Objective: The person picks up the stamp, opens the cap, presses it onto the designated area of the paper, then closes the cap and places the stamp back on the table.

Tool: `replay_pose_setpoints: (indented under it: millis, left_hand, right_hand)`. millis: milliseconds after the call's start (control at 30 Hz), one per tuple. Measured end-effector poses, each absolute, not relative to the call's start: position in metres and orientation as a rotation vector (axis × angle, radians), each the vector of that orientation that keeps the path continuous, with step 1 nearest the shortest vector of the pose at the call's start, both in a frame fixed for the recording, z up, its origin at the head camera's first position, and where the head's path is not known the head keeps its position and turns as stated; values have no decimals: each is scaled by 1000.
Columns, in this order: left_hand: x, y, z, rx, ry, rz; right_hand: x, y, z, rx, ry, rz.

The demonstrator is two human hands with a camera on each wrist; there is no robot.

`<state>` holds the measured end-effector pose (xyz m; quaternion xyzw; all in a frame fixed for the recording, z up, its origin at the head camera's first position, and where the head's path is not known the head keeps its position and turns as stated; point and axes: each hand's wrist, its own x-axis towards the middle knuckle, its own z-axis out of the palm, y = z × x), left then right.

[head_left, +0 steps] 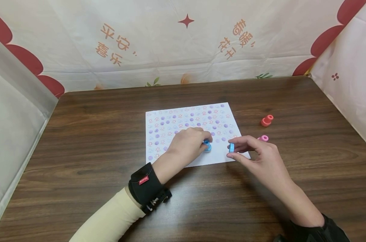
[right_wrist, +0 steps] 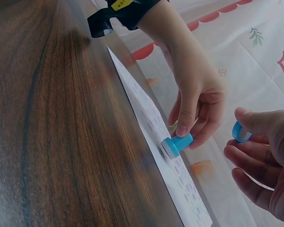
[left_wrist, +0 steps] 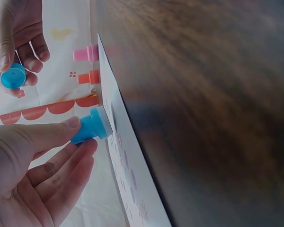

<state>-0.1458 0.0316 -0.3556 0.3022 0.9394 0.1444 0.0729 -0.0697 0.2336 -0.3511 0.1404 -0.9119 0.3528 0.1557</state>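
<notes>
My left hand (head_left: 189,143) pinches a blue stamp (left_wrist: 91,126) by its handle, its stamping face down at the paper. Whether the face touches the sheet I cannot tell. Rows of small purple, red and pale blue stamped prints cover much of the white paper (head_left: 214,158). Just right of the stamp, my right hand (head_left: 260,156) holds a round blue cap (right_wrist: 242,132) between thumb and fingers, above the paper's right edge. In the left wrist view the closed top of the cap (left_wrist: 13,76) faces the camera.
A red stamp (head_left: 266,120) stands right of the paper. Nearer, a pink stamp (head_left: 263,138) is partly hidden behind my right hand. All lies on a dark brown wooden table (head_left: 89,141), with a printed white cloth (head_left: 158,40) hanging behind.
</notes>
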Motion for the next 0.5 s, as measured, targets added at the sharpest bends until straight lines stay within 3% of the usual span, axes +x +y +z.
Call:
replay_pose_setpoints:
  millis: [500]
  left_hand:
    - [-146, 40, -354, 952, 2803, 279]
  right_hand:
    - [-72, 234, -351, 443, -2599, 979]
